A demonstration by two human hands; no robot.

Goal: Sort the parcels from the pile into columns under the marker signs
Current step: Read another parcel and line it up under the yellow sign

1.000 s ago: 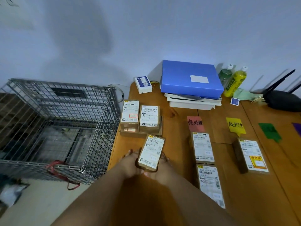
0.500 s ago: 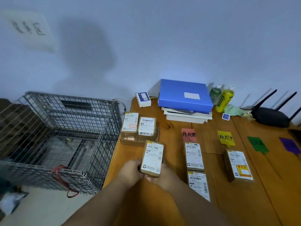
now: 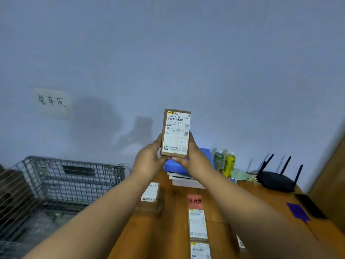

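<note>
- A grey wire-mesh cage (image 3: pixel 61 186) stands on the floor left of the wooden table (image 3: pixel 173 221).
- A white paper sheet with handwritten characters (image 3: pixel 52 101) is stuck to the pale wall above it.
- A blue flat box (image 3: pixel 177 166) tops a stack of white boxes (image 3: pixel 184 181) at the table's back.
- Beside that stack stand a green plastic bottle (image 3: pixel 218 159) and a yellow plastic bottle (image 3: pixel 230 162).
- A black router with upright antennas (image 3: pixel 276 179) sits further right.
- A dark flat slab (image 3: pixel 309 205), perhaps a phone, lies near the table's right edge.

Wooden table (image 3: pixel 173 230) with parcels (image 3: pixel 197 224), red sign (image 3: pixel 194 200), router (image 3: pixel 274 181), bottles (image 3: pixel 230 162).
</note>
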